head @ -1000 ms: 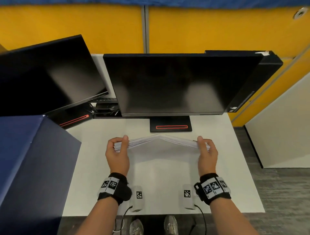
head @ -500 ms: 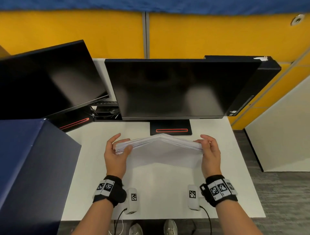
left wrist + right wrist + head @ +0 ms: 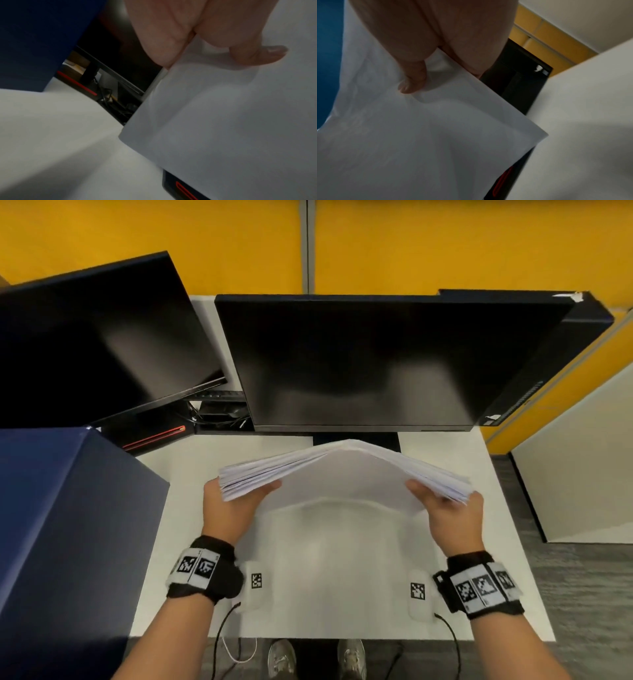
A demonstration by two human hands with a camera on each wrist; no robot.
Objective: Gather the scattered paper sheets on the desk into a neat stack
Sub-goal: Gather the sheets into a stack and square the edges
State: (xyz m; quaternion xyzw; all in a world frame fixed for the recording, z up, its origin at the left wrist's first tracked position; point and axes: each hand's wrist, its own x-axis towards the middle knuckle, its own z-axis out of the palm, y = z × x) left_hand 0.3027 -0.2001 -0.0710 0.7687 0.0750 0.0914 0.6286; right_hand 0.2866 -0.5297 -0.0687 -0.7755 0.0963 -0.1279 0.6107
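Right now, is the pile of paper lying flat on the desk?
No, the pile of paper is held up above the desk, bent into an arch between the left hand and the right hand.

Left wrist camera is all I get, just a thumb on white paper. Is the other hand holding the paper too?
Observer: Yes, in the head view the right hand grips the right end of the paper stack.
Operator: Is it neat yet?
Observer: Not quite; the sheet edges by the left hand are fanned, not flush.
Operator: Is it flat?
Observer: No, it arches up in the middle, in front of the monitor.
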